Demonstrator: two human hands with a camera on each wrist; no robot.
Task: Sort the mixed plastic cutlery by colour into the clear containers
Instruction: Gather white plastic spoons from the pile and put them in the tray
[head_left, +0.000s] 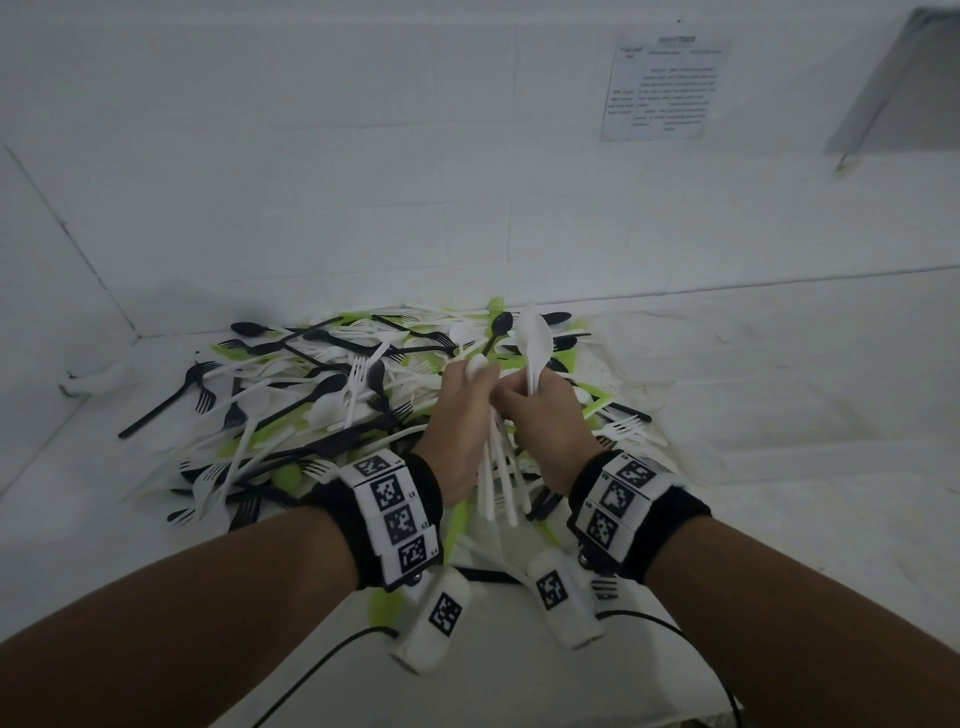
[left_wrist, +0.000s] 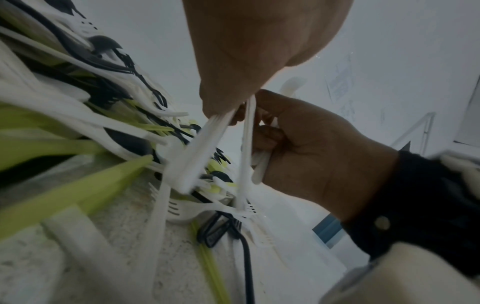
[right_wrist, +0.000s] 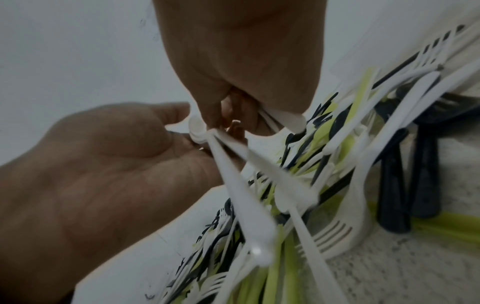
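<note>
White plastic spoons (head_left: 498, 467), bundle: your left hand (head_left: 457, 410) grips them near bowls, fingers curled round, handles hanging down toward you. Your right hand (head_left: 540, 410): fingers curled round single white spoon (head_left: 534, 343), bowl pointing up; fingertips touching left-hand bundle. Both hands raised, knuckles close together, above cutlery pile (head_left: 291, 405). Pile: black, white, green forks, spoons, knives, mixed, spread on white counter (head_left: 779, 415) against wall. Wrist bands (head_left: 395, 519) with printed markers on both forearms. Clear containers: cannot tell where.
</note>
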